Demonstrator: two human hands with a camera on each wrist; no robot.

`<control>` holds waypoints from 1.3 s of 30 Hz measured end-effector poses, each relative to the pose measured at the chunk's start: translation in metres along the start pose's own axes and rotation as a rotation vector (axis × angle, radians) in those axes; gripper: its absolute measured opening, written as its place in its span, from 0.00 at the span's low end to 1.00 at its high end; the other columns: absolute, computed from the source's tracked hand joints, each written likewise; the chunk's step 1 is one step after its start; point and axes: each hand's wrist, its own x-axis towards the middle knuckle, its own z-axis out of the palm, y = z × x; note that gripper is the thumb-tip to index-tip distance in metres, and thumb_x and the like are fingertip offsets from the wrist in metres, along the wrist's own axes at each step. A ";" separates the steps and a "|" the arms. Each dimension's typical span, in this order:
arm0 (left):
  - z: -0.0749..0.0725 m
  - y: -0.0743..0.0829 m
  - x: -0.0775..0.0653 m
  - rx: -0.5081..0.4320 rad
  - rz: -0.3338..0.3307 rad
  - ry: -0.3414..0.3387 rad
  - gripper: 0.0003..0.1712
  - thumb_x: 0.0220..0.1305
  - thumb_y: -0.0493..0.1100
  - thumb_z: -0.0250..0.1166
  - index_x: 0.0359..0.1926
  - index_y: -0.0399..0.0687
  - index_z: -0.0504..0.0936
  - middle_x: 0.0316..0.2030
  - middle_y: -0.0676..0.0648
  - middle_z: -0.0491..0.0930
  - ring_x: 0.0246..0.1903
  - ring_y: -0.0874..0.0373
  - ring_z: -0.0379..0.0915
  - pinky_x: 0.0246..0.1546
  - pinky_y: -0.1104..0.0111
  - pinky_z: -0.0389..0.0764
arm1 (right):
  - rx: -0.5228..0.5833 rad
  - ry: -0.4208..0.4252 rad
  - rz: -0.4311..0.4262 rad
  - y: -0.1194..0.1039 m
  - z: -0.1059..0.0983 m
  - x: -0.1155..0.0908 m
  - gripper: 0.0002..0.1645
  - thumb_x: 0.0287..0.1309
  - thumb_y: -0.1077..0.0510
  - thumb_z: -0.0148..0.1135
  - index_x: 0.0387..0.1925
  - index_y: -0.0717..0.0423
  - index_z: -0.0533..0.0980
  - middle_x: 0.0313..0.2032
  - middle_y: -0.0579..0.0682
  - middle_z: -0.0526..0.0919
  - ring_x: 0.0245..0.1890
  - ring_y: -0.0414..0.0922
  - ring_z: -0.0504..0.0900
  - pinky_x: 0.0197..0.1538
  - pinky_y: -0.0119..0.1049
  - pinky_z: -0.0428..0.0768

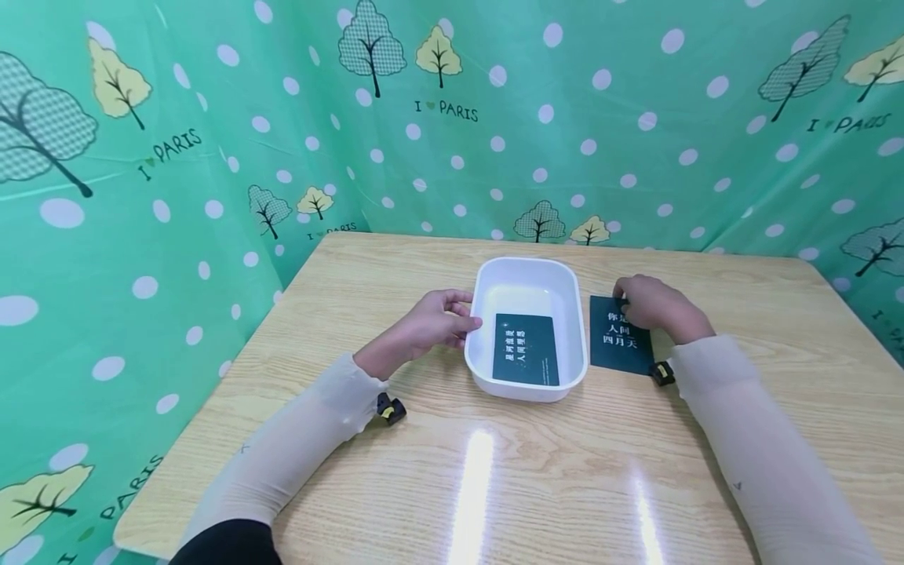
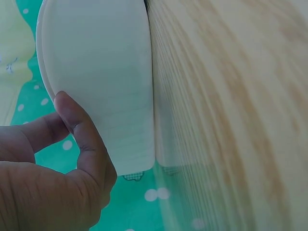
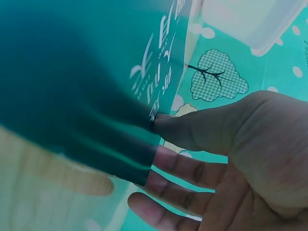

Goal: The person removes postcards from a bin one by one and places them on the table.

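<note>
White tray [image 1: 526, 275], inner card [image 1: 525, 361] head-view only

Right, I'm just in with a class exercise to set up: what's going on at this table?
A person is working with both hands at a wooden table. The left hand holds the rim of a white tub. The right hand pinches a dark green card by its edge, thumb on the printed face and fingers beneath. That card is outside the tub, to its right. Another dark card lies inside the tub.
</note>
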 end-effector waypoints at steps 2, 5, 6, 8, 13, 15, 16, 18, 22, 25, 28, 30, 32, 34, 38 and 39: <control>0.000 -0.001 0.000 0.000 -0.001 -0.003 0.30 0.64 0.36 0.66 0.65 0.40 0.67 0.42 0.42 0.72 0.29 0.53 0.76 0.31 0.64 0.83 | -0.003 -0.003 0.006 0.000 0.001 0.001 0.19 0.64 0.69 0.52 0.56 0.71 0.71 0.49 0.69 0.75 0.44 0.59 0.74 0.49 0.58 0.76; 0.000 -0.001 0.000 -0.003 -0.003 -0.006 0.30 0.64 0.36 0.66 0.65 0.40 0.67 0.42 0.42 0.72 0.29 0.53 0.76 0.31 0.63 0.83 | -0.011 0.000 0.002 0.001 0.002 0.001 0.19 0.63 0.69 0.53 0.55 0.71 0.71 0.49 0.69 0.75 0.43 0.58 0.74 0.48 0.57 0.76; 0.000 0.000 0.000 -0.004 -0.004 -0.006 0.30 0.64 0.35 0.66 0.64 0.40 0.67 0.43 0.42 0.72 0.29 0.53 0.76 0.31 0.63 0.83 | -0.015 0.002 -0.001 0.000 0.002 0.001 0.19 0.62 0.69 0.54 0.55 0.71 0.71 0.49 0.69 0.75 0.42 0.58 0.74 0.48 0.57 0.77; 0.000 0.000 0.000 -0.004 -0.003 -0.005 0.30 0.64 0.35 0.66 0.64 0.40 0.67 0.43 0.42 0.72 0.29 0.53 0.76 0.32 0.63 0.83 | -0.025 0.010 -0.002 0.000 0.002 0.000 0.19 0.61 0.69 0.55 0.55 0.70 0.72 0.48 0.68 0.75 0.42 0.58 0.74 0.47 0.56 0.77; 0.000 0.000 0.000 -0.004 -0.002 -0.003 0.29 0.64 0.35 0.66 0.64 0.40 0.67 0.43 0.42 0.72 0.29 0.53 0.76 0.32 0.62 0.83 | -0.034 0.024 0.001 -0.002 0.002 -0.001 0.19 0.61 0.69 0.56 0.54 0.69 0.73 0.47 0.67 0.75 0.42 0.57 0.73 0.47 0.56 0.77; 0.000 0.000 0.001 -0.006 -0.003 -0.003 0.29 0.63 0.35 0.66 0.64 0.40 0.68 0.43 0.42 0.72 0.29 0.54 0.76 0.32 0.62 0.83 | -0.043 0.029 0.002 -0.003 0.002 -0.002 0.19 0.60 0.70 0.56 0.53 0.69 0.73 0.47 0.67 0.75 0.42 0.58 0.74 0.47 0.57 0.77; 0.000 0.000 0.001 -0.007 -0.005 -0.004 0.29 0.64 0.35 0.66 0.63 0.40 0.68 0.43 0.42 0.72 0.29 0.54 0.76 0.32 0.62 0.83 | -0.050 0.032 0.003 -0.003 0.002 -0.002 0.19 0.60 0.70 0.56 0.53 0.68 0.73 0.47 0.67 0.75 0.43 0.58 0.74 0.47 0.58 0.76; -0.001 -0.001 0.002 -0.007 -0.009 -0.005 0.29 0.63 0.35 0.67 0.63 0.40 0.68 0.43 0.42 0.72 0.29 0.54 0.76 0.32 0.62 0.83 | -0.072 0.037 0.006 -0.005 0.002 -0.003 0.19 0.59 0.69 0.56 0.53 0.68 0.74 0.47 0.66 0.76 0.43 0.59 0.74 0.48 0.59 0.75; -0.001 -0.002 0.002 -0.006 -0.010 -0.007 0.29 0.63 0.35 0.67 0.63 0.41 0.68 0.43 0.42 0.71 0.29 0.55 0.75 0.33 0.62 0.83 | -0.126 0.054 0.007 -0.008 0.000 -0.005 0.20 0.59 0.68 0.57 0.54 0.68 0.74 0.46 0.66 0.76 0.44 0.61 0.72 0.49 0.62 0.73; -0.001 -0.002 0.002 -0.002 -0.007 -0.007 0.29 0.63 0.35 0.67 0.63 0.41 0.68 0.43 0.42 0.71 0.29 0.54 0.75 0.33 0.62 0.83 | -0.150 0.094 -0.004 -0.013 -0.002 -0.008 0.21 0.61 0.68 0.56 0.56 0.68 0.73 0.48 0.67 0.75 0.46 0.62 0.72 0.50 0.63 0.72; -0.001 -0.002 0.002 0.001 -0.008 -0.005 0.28 0.64 0.35 0.67 0.63 0.41 0.68 0.43 0.42 0.71 0.29 0.54 0.76 0.32 0.62 0.83 | -0.156 0.155 -0.026 -0.020 -0.006 -0.010 0.22 0.61 0.69 0.53 0.58 0.67 0.71 0.51 0.68 0.74 0.49 0.64 0.72 0.51 0.62 0.72; -0.001 -0.002 0.002 0.003 -0.006 -0.005 0.28 0.64 0.36 0.67 0.63 0.41 0.68 0.43 0.42 0.72 0.28 0.54 0.76 0.32 0.62 0.83 | -0.167 0.198 -0.053 -0.026 -0.008 -0.011 0.23 0.62 0.69 0.52 0.58 0.68 0.70 0.51 0.68 0.74 0.49 0.65 0.72 0.51 0.60 0.73; -0.001 -0.002 0.002 0.003 -0.003 -0.006 0.28 0.64 0.36 0.67 0.63 0.42 0.68 0.43 0.42 0.72 0.28 0.54 0.76 0.32 0.62 0.83 | -0.169 0.234 -0.076 -0.032 -0.011 -0.012 0.23 0.62 0.69 0.52 0.59 0.69 0.70 0.51 0.69 0.74 0.49 0.65 0.73 0.50 0.60 0.74; -0.001 -0.002 0.002 0.003 0.002 -0.007 0.29 0.64 0.36 0.67 0.63 0.41 0.68 0.43 0.42 0.72 0.28 0.54 0.76 0.32 0.61 0.83 | -0.161 0.261 -0.095 -0.039 -0.012 -0.014 0.23 0.64 0.68 0.52 0.59 0.71 0.69 0.51 0.70 0.74 0.49 0.66 0.73 0.49 0.59 0.75; -0.001 -0.002 0.002 0.000 0.005 -0.005 0.29 0.64 0.35 0.67 0.63 0.41 0.68 0.43 0.41 0.72 0.28 0.54 0.76 0.32 0.62 0.83 | -0.113 0.293 -0.105 -0.055 -0.013 -0.019 0.23 0.67 0.65 0.53 0.60 0.71 0.67 0.52 0.71 0.73 0.49 0.66 0.73 0.49 0.59 0.75; 0.000 -0.002 0.002 0.001 0.004 -0.007 0.28 0.63 0.35 0.67 0.63 0.41 0.68 0.43 0.41 0.72 0.28 0.54 0.76 0.32 0.62 0.83 | -0.105 0.299 -0.107 -0.059 -0.013 -0.020 0.23 0.67 0.64 0.53 0.60 0.71 0.67 0.52 0.71 0.73 0.49 0.66 0.73 0.49 0.59 0.75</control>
